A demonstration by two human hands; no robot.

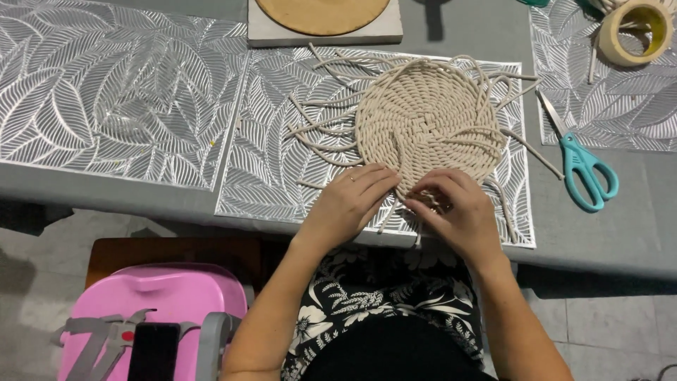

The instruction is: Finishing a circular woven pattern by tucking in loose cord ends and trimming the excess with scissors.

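Both hands are working the near edge of a round cream woven-rope mat [427,120] lying directly ahead on the counter [599,233]: the left hand [350,201] is pressing flat and open, the right hand [455,212] is pinching loose cord ends [389,215].

A grey table [620,240] is covered with silver leaf-pattern placemats [120,92]. Teal-handled scissors [582,166] are laid on the bare table at the right, blades pointing up and left. A roll of beige tape [638,32] is seen on the placement at the top right corner. A round tan disc [324,14] is set on a pale square board [328,35] at the top edge. A pink plastic case [162,296] with grey fittings is placed on a wooden stool [176,250] below the table, over a tiled floor [613,331].
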